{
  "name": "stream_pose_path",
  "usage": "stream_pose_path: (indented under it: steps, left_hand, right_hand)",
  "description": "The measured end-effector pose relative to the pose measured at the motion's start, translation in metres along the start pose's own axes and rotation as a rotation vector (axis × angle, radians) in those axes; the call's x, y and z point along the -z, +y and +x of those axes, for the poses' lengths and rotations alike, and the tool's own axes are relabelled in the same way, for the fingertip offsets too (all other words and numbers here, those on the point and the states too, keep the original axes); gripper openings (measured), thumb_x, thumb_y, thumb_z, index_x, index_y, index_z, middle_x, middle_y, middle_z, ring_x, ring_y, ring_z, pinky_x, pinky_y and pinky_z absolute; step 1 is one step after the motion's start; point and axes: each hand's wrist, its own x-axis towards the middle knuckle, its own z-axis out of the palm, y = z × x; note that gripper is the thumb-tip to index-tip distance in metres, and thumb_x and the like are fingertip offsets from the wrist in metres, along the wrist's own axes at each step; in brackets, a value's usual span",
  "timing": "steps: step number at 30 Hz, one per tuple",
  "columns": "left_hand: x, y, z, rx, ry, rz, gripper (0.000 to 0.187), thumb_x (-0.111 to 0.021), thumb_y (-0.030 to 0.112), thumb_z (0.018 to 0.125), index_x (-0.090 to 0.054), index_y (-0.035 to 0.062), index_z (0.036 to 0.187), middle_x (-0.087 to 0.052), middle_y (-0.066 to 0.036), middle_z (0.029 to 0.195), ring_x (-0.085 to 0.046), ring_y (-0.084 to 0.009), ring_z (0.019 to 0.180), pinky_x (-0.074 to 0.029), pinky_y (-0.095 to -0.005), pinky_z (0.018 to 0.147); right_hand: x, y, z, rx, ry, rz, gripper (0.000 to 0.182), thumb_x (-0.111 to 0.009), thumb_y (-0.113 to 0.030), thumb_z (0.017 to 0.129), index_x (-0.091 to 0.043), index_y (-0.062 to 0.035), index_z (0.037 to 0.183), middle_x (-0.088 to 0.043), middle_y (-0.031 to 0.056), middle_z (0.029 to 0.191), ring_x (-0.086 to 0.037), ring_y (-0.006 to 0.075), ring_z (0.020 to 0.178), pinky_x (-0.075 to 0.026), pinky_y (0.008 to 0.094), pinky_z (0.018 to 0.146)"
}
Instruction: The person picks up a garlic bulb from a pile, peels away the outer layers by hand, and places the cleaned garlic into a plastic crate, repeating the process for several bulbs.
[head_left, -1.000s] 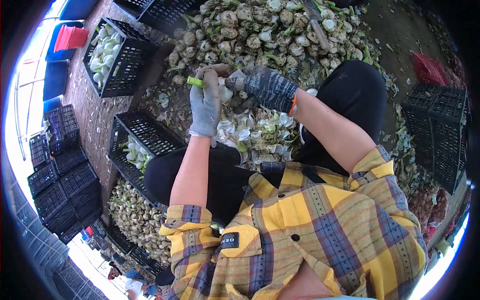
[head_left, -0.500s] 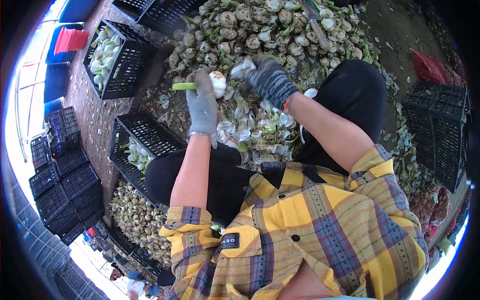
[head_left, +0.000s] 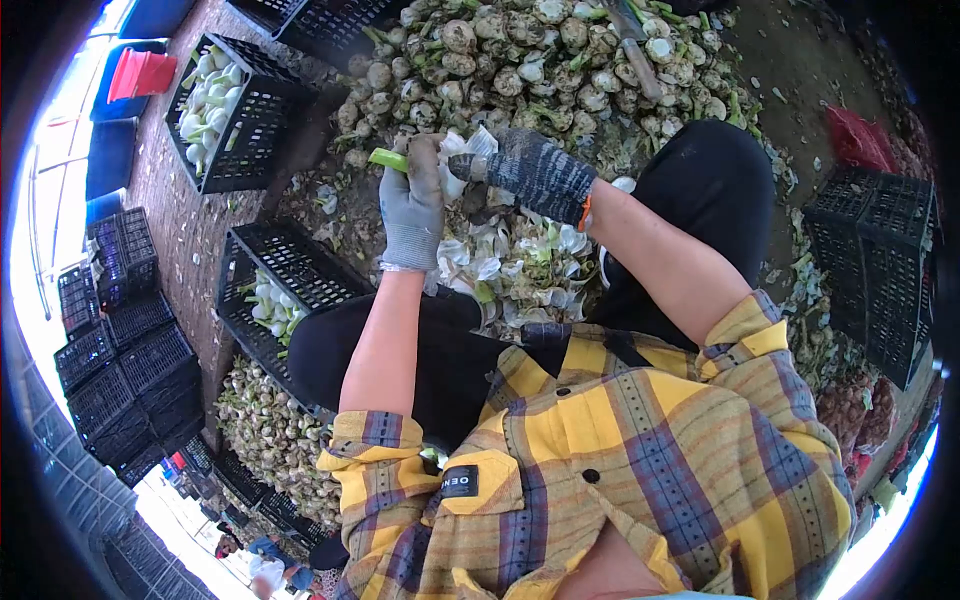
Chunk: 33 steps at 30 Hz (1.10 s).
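A: State the item's position and the hold.

B: The garlic bulb (head_left: 455,184) is between the hands, above the ground. The gloved left hand (head_left: 411,218) is closed around its neck; the green stem (head_left: 388,160) projects past the fingers. The gloved right hand (head_left: 535,175) is bent, thumb against the bulb. Whether it pinches the loose skin (head_left: 482,141) cannot be told.

A: Handling characteristics?

B: By judgement: light, firm body; stiff stem; thin, brittle skin that may slide under a glove. Recommended grip: the neck, with the body supported. Avoid gripping by skin alone, as it may tear.

A: Surface?

B: Brown ground, littered with peelings (head_left: 487,265) between the legs. A heap of soil-marked bulbs (head_left: 510,70) lies beyond the hands; a tool with a worn handle (head_left: 640,70) rests on it.

A: Surroundings?

B: An upper-left crate (head_left: 262,125) holds pale bulbs. A second crate (head_left: 310,262) stands beside the left knee. Stacked crates (head_left: 135,370) and a red bucket (head_left: 140,75) are farther left.
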Motion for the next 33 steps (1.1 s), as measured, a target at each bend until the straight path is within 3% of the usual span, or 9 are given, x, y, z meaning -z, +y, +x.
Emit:
stream_pose_path:
  steps: [9,15,18,19,23,26,27,31,33]
  left_hand:
    - [-0.004,-0.003,0.01,-0.093,0.09,-0.014,0.038,-0.05,0.038,0.091,-0.059,0.0011,0.098,-0.059,-0.004,0.085,-0.054,-0.0108,0.076,-0.045,-0.0249,0.069]
    - [-0.009,0.013,0.009,0.157,0.239,-0.206,0.039,-0.049,0.038,0.091,-0.058,-0.0004,0.095,-0.059,-0.005,0.085,-0.056,-0.0125,0.073,-0.047,-0.0255,0.062]
    - [0.002,0.01,0.018,0.218,0.117,-0.369,0.036,-0.047,0.035,0.091,-0.059,0.0008,0.094,-0.06,-0.007,0.085,-0.058,-0.0146,0.074,-0.048,-0.0264,0.062]
    - [0.004,0.009,0.018,0.234,0.146,-0.463,0.032,-0.043,0.031,0.091,-0.059,0.0036,0.092,-0.061,-0.008,0.085,-0.06,-0.0172,0.075,-0.05,-0.0285,0.062]
    - [0.014,0.013,0.015,0.389,0.229,-0.653,0.031,-0.04,0.033,0.091,-0.058,0.0085,0.093,-0.062,-0.007,0.086,-0.061,-0.0197,0.076,-0.052,-0.0347,0.065]
    - [0.023,0.006,0.014,0.406,0.179,-0.668,0.029,-0.041,0.032,0.09,-0.058,0.009,0.094,-0.062,-0.005,0.089,-0.061,-0.0202,0.081,-0.051,-0.0355,0.069]
    - [0.024,0.004,0.014,0.375,0.172,-0.601,0.028,-0.042,0.032,0.09,-0.059,0.0089,0.093,-0.062,-0.005,0.087,-0.061,-0.0203,0.08,-0.051,-0.0352,0.068]
    - [0.039,-0.034,0.022,0.297,0.178,-0.426,0.028,-0.046,0.033,0.089,-0.06,0.0081,0.088,-0.062,-0.005,0.08,-0.061,-0.0208,0.076,-0.052,-0.0344,0.067]
    - [0.033,-0.028,0.019,0.356,0.141,-0.485,0.028,-0.046,0.032,0.089,-0.059,0.007,0.09,-0.062,-0.006,0.081,-0.061,-0.0205,0.077,-0.052,-0.0331,0.068]
  right_hand:
    - [0.005,0.017,0.006,0.144,0.079,-0.12,0.03,-0.06,-0.027,0.078,-0.064,-0.0019,0.094,-0.065,0.0182,0.083,-0.06,0.0259,0.072,-0.046,0.0361,0.068]
    - [0.002,0.017,0.016,-0.089,0.326,-0.259,0.026,-0.055,-0.022,0.081,-0.062,-0.0021,0.097,-0.065,0.0153,0.083,-0.063,0.0258,0.075,-0.049,0.0368,0.069]
    - [-0.008,-0.003,0.006,-0.212,0.401,0.357,0.021,-0.051,-0.016,0.084,-0.063,-0.0045,0.096,-0.065,0.0077,0.078,-0.064,0.0187,0.07,-0.049,0.0322,0.061]
    - [0.002,0.01,0.01,-0.176,0.374,0.404,0.016,-0.052,-0.015,0.086,-0.063,-0.0082,0.095,-0.064,0.0017,0.074,-0.062,0.0125,0.064,-0.048,0.0284,0.053]
    - [0.001,-0.024,-0.004,-0.293,0.108,0.125,0.019,-0.055,-0.025,0.084,-0.065,-0.0106,0.092,-0.064,0.0056,0.072,-0.063,0.0184,0.065,-0.049,0.0312,0.058]
    - [-0.009,0.008,0.004,0.17,0.17,-0.537,0.029,-0.059,-0.032,0.079,-0.064,-0.0093,0.097,-0.065,0.011,0.08,-0.063,0.0241,0.076,-0.049,0.0351,0.067]
    - [-0.008,0.008,0.001,0.312,0.217,-0.699,0.04,-0.066,-0.029,0.073,-0.06,-0.0085,0.107,-0.064,0.015,0.096,-0.06,0.0288,0.09,-0.048,0.0376,0.078]
    - [-0.022,-0.003,-0.003,0.551,0.229,-0.281,0.046,-0.068,-0.013,0.07,-0.057,-0.0098,0.115,-0.059,0.0153,0.107,-0.057,0.0312,0.097,-0.046,0.0369,0.087]
    - [-0.024,-0.01,-0.003,0.613,0.225,-0.374,0.045,-0.068,-0.013,0.07,-0.057,-0.01,0.113,-0.059,0.0148,0.105,-0.057,0.0312,0.096,-0.046,0.0374,0.086]
